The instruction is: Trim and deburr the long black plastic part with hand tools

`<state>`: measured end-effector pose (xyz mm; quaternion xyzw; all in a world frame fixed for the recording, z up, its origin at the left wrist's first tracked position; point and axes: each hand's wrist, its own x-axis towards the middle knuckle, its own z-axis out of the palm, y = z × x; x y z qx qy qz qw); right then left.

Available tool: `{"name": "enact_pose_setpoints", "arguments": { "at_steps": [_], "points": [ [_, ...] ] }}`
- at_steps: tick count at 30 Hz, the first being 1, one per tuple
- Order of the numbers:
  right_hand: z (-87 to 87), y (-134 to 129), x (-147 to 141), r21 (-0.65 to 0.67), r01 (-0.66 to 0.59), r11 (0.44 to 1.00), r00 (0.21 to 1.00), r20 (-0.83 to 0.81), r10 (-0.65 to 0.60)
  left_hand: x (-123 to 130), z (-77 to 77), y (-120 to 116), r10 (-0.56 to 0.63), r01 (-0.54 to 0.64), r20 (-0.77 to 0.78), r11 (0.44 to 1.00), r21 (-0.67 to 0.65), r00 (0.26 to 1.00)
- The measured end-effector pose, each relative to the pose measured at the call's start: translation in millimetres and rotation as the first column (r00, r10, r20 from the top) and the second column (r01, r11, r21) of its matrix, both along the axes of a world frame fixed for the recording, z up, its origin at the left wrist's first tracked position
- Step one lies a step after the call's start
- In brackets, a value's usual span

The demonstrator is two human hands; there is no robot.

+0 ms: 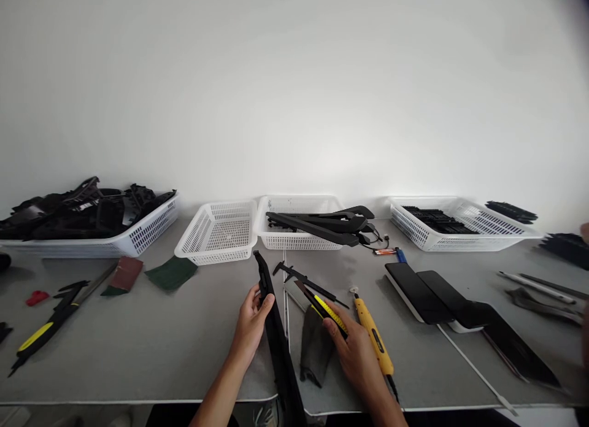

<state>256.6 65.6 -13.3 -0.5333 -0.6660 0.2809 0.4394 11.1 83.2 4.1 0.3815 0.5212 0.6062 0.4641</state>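
Observation:
My left hand (254, 310) is closed around a long black plastic trim piece (275, 329), which runs from its hooked far end down past the table's front edge. In my right hand (352, 347) is a yellow-and-black utility knife (329, 311), pointing forward and to the left. Under and beside the knife lie a grey cloth-like item (316, 347), a flat metal ruler-like strip (297, 294) and a black caliper (313, 284). Just right of my right hand rests a yellow corded rotary tool (373, 335).
White baskets line the wall: one piled with black parts (151, 227), a bare one (216, 255), one with long black trims (299, 240), another with black strips (414, 230). Phones (414, 292) lie right; sandpaper (171, 275) and a yellow-black knife-like tool (39, 338) left. A person's hand shows at the right edge.

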Motion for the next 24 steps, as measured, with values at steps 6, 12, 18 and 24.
{"name": "enact_pose_setpoints", "arguments": {
  "at_steps": [6,12,18,24],
  "points": [
    [-4.7,0,1,-0.026,-0.013,1.0,1.0,0.014,0.013,0,-1.0,1,-0.009,0.009,-0.004,1.0,0.0,1.0],
    [-6.4,-4,1,-0.013,-0.025,1.0,1.0,0.013,0.025,0,-0.2,0,-0.006,0.006,-0.009,1.0,-0.008,1.0],
    [-4.2,-10,3,0.016,-0.075,0.997,0.997,-0.014,0.075,-1,0.0,0,0.003,-0.003,-0.009,1.0,-0.005,1.0],
    [-1.6,-11,4,-0.033,-0.079,0.996,0.994,-0.079,0.076,-1,-1.7,0,0.004,-0.004,-0.023,1.0,-0.018,1.0]
  ]
}}
